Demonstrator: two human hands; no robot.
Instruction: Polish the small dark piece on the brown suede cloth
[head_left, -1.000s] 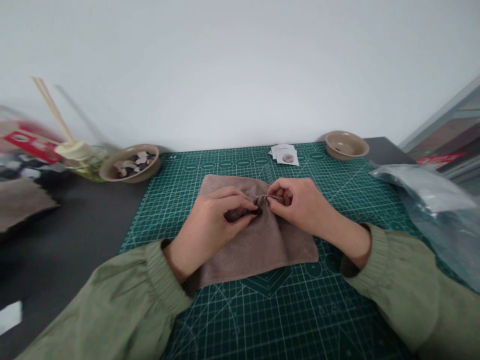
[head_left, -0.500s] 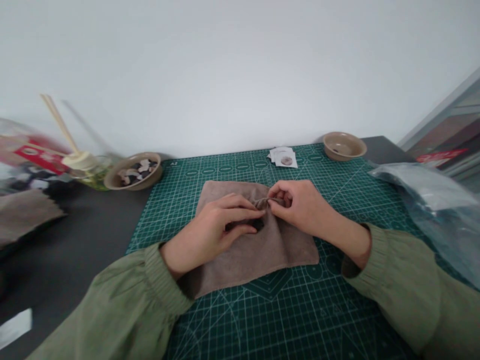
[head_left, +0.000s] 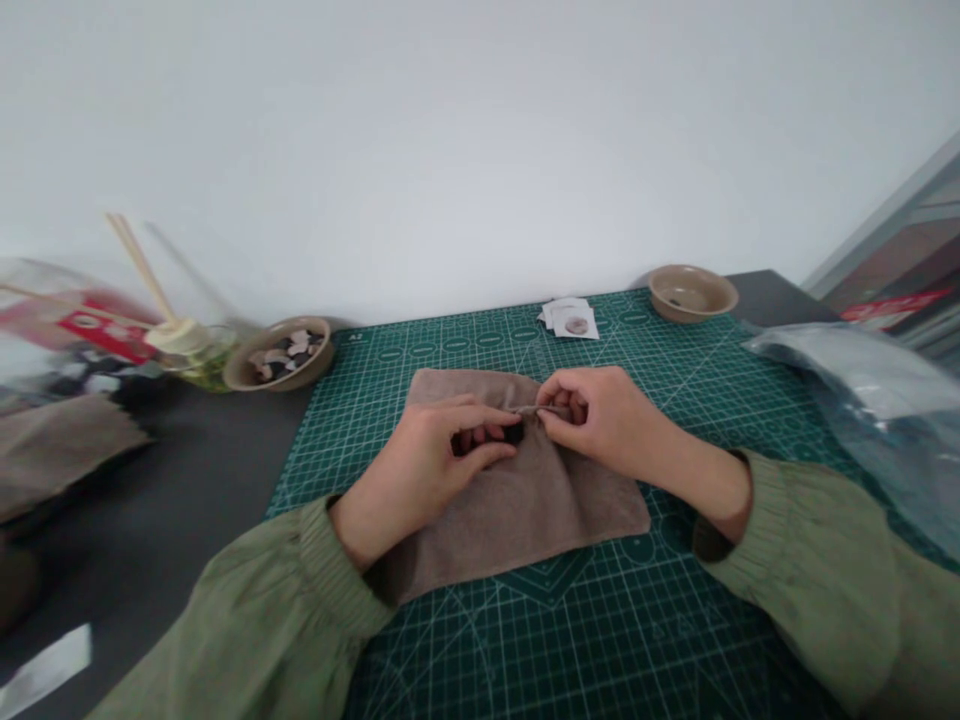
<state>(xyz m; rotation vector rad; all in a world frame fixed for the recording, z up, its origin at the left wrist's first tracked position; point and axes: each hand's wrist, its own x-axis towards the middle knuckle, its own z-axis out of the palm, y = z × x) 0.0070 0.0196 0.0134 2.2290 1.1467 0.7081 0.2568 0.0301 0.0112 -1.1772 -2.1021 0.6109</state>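
Note:
A brownish-grey cloth point(head_left: 517, 520) lies on the green cutting mat point(head_left: 600, 610), gathered into a raised fold near its middle. My right hand point(head_left: 600, 410) is closed, thumb and fingers pinching that fold. Just left of it, my left hand point(head_left: 427, 455) rests over the cloth with thumb and forefinger curved toward each other. Between those fingertips sits a small black piece point(head_left: 514, 432) against the fold; its kind cannot be made out. The other fingers of the left hand are curled and partly hidden.
On the left stand a bowl of black and light pieces point(head_left: 281, 358), a jar with sticks point(head_left: 184, 345) and a stack of cloth point(head_left: 67, 440). Small cards point(head_left: 571, 318) lie at the back. Another bowl point(head_left: 691, 293) and a clear plastic bag point(head_left: 862, 370) are to the right.
My left thumb and forefinger have drawn apart a little, and the black piece shows between them. My right hand keeps its pinch on the cloth. The view has shifted slightly.

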